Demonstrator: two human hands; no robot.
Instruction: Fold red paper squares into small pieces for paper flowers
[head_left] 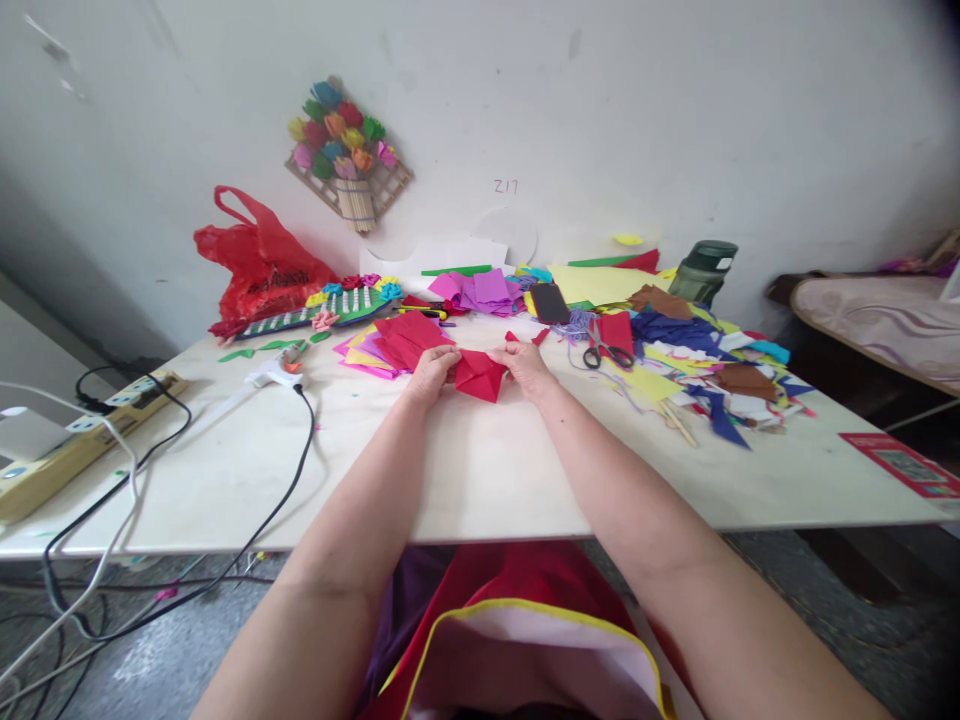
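A folded red paper square [480, 376] lies on the white table [480, 470] between both my hands. My left hand [433, 372] pinches its left edge with closed fingers. My right hand [527, 366] grips its upper right edge, fingers closed on the paper. Just behind the left hand sits a stack of red, pink and yellow paper sheets [394, 345].
Scissors [606, 352], a black phone [550, 302], purple papers [484, 290] and a heap of coloured scraps [705, 370] lie at the back right. A glue gun [274, 372], its black cable, a power strip [82, 440] and a red plastic bag [259, 262] are at the left.
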